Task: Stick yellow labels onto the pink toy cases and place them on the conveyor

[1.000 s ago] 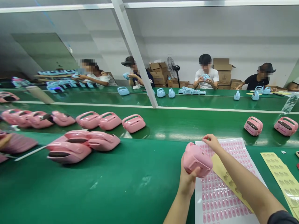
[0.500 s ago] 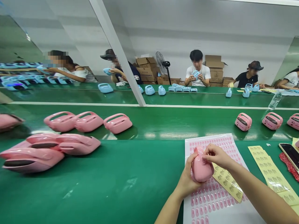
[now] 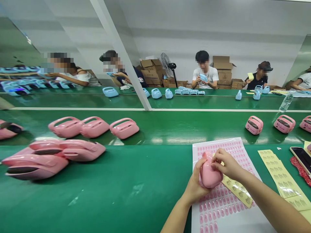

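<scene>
My left hand (image 3: 198, 183) is wrapped round a pink plastic casing (image 3: 211, 176) with a handle, held end-on above the sticker sheet. The fingertips of my right hand (image 3: 224, 165) are pinched together against the casing's upper side; whatever they hold, if anything, is too small to tell. Beneath both hands lies a white sheet of small pink oval stickers (image 3: 210, 205), with several rows still on it. A yellow label strip (image 3: 239, 191) rests across that sheet, partly hidden by my right hand.
More pink casings (image 3: 85, 150) sit at the left, and several pink units (image 3: 254, 125) stand at the right back. Yellow label sheets (image 3: 279, 174) and a phone (image 3: 301, 158) lie to the right. Co-workers handle blue casings (image 3: 155, 94) across the green bench (image 3: 136, 200).
My right fingers have shifted slightly on the casing, which stays in my left hand. Across the bench, a co-worker at the right has raised a yellow label sheet. The view has moved slightly.
</scene>
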`<state>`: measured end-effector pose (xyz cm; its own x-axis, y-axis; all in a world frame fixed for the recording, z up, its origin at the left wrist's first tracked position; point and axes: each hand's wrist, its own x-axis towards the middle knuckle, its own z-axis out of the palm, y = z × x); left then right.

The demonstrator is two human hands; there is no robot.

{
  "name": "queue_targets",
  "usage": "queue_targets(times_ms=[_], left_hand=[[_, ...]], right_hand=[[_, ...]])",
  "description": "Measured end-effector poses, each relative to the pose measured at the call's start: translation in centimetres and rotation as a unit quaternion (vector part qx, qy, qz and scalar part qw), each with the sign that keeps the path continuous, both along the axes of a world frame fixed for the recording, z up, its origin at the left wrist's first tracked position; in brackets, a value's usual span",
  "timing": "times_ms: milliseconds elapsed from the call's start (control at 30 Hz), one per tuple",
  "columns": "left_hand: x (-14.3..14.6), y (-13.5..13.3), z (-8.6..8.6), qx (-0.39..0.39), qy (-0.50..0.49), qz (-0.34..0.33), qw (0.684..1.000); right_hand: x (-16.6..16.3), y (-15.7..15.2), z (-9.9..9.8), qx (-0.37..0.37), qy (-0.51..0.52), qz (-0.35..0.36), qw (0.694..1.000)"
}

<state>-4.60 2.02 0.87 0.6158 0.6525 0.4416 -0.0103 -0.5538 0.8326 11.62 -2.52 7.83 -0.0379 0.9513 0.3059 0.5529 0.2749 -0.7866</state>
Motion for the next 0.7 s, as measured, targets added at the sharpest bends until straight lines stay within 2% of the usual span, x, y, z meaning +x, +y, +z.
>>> queue_targets(times_ms=[133, 267, 333, 400, 500, 700], left_hand=[[0.0, 0.0, 0.0, 0.009, 0.0, 0.002, 1.0], [0.1, 0.1, 0.0, 0.019, 0.003, 0.008, 1.0], [0.2, 0.1, 0.0, 0.022, -0.002, 0.005, 1.0], [0.2, 0.1, 0.0, 0.022, -0.005, 0.003, 1.0], [0.2, 0.0, 0.1, 0.023, -0.008, 0.003, 1.0], [0.0, 0.0, 0.2, 0.036, -0.005, 0.006, 0.999]], right_hand=[[0.1, -0.2, -0.8, 0.105, -0.093, 0.001, 0.99], [0.3, -0.6, -1.6, 0.24, -0.209, -0.021, 0.948], [0.4, -0.8, -1.8, 0.277, -0.253, -0.035, 0.926], [0.5, -1.1, -2.0, 0.29, -0.275, -0.043, 0.916], [0.5, -1.3, -2.3, 0.284, -0.264, -0.051, 0.921], [-0.6, -0.8, -2.5, 0.185, -0.124, -0.078, 0.972]])
